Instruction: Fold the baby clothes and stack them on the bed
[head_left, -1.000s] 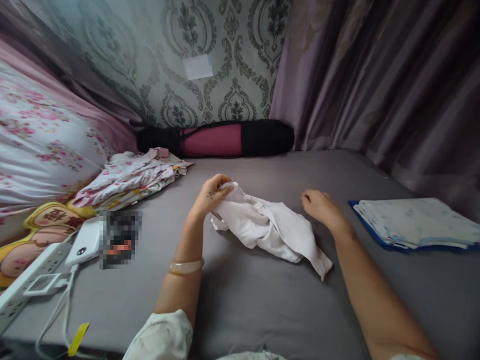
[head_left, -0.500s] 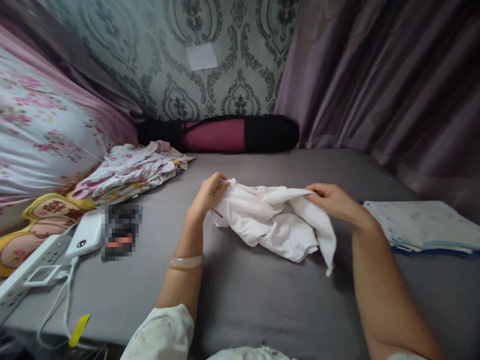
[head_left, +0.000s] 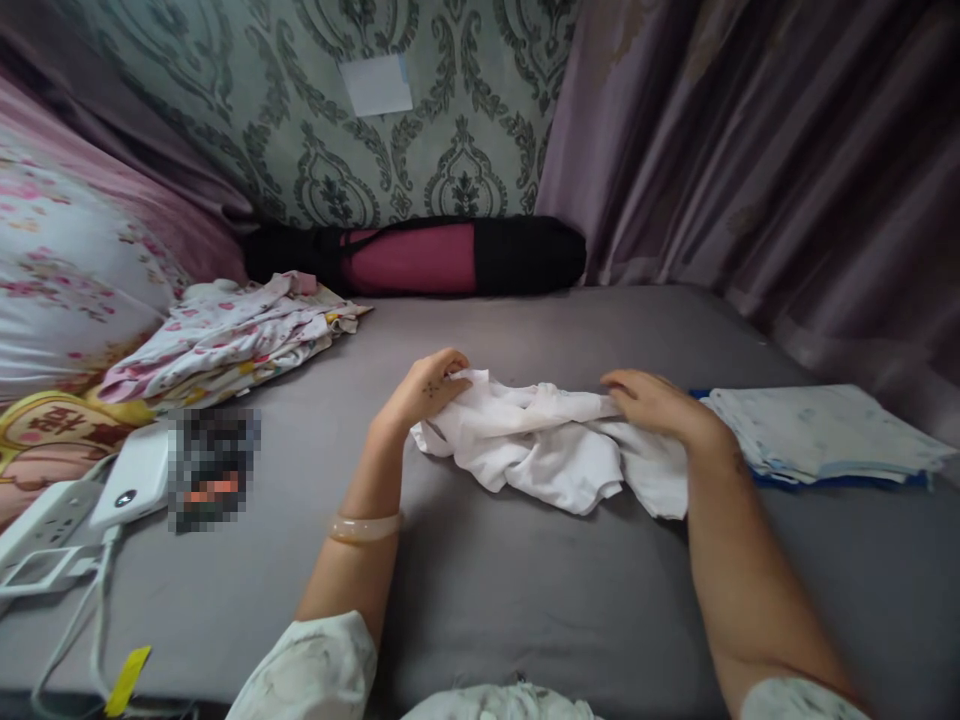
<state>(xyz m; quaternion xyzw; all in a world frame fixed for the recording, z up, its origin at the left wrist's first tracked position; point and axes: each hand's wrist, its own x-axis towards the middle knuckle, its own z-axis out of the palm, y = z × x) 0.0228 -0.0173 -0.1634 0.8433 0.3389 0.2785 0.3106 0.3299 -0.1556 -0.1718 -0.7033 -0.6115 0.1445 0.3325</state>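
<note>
Pinching the white cloth (head_left: 551, 450) along its far edge, I have my left hand (head_left: 429, 390) closed on its left end and my right hand (head_left: 660, 408) farther along, well apart. It lies crumpled on the grey bed (head_left: 540, 610), left of some pale folded fabric (head_left: 817, 425).

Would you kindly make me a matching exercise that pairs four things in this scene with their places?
1. White cloth
2. Long black-and-pink bag
3. Folded stack
4. Bangle

A. Around the left forearm
B. Held by the left hand and right hand
C. To the right of the right hand
D. In front of the patterned wall

Pairs: 1-B; 2-D; 3-C; 4-A
</note>
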